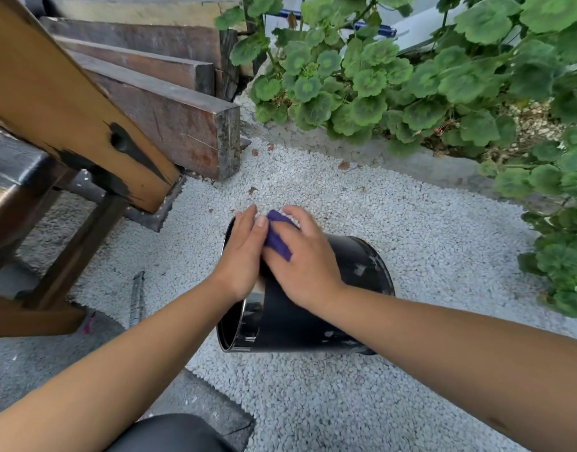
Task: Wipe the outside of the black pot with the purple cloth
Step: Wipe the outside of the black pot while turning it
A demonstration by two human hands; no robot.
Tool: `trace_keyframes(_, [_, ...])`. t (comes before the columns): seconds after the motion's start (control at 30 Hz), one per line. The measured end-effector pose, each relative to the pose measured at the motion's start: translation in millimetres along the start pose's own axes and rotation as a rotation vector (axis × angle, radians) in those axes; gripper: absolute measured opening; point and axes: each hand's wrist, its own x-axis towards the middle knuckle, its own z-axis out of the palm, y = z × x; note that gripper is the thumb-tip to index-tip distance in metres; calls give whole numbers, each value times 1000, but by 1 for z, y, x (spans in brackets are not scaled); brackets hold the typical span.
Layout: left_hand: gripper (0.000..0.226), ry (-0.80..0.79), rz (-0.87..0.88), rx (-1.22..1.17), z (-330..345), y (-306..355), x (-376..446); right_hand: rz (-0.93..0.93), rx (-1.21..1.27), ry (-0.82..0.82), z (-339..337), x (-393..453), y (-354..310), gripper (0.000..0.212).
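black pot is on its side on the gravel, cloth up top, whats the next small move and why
Probably drag the purple cloth under the right hand toward the black pot's closed end: pale smudges show there, while the left hand steadies the rim.

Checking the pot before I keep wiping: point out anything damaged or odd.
The round black metal pot lies on its side on white gravel, with pale scuffs or smears near its base end.

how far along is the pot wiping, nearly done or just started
Done: the black pot lies on its side on the white gravel, with both hands on it. In hand: the right hand presses the purple cloth on the upper wall, and the left hand steadies the rim. Left: pale smudges show near the base.
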Motion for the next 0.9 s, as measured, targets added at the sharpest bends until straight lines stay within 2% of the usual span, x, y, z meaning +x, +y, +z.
trace_keyframes(0.1, [91, 10, -26, -50, -1, -2, 2, -130, -130, -52, -1, -3, 4, 48])
trace_keyframes(0.2, [82, 38, -10, 88, -1, -5, 3, -97, -192, -81, -5, 1, 19, 46])
trace_keyframes(0.3, [66, 46, -9, 181, -6, -11, 8, 50, -234, -76, -14, -1, 50, 43])
trace_keyframes(0.43, [65, 40, -22, 221, -12, -15, 10, 287, -361, -97, -41, -13, 105, 50])
trace_keyframes(0.57, [61, 37, -17, 211, -14, -7, 15, 437, -264, -110, -44, -9, 123, 50])
trace_keyframes(0.63, [50, 114, -60, 99, -16, -5, 17, 439, -254, -99, -41, -4, 124, 46])
trace_keyframes(0.67, [44, 204, -101, 38, -17, -5, 17, 437, -252, -87, -40, -1, 123, 43])
trace_keyframes(0.73, [52, 383, -172, 34, -19, -6, 14, 428, -256, -64, -39, 5, 122, 38])
trace_keyframes(0.77, [55, 401, -191, 43, -22, -8, 15, 418, -268, -61, -39, 8, 121, 35])
trace_keyframes(0.8, [56, 371, -195, -1, -24, -10, 15, 408, -283, -63, -39, 12, 119, 33])
trace_keyframes(0.9, [61, 83, -186, -354, -26, -11, 3, 427, -259, -66, -44, 22, 119, 31])
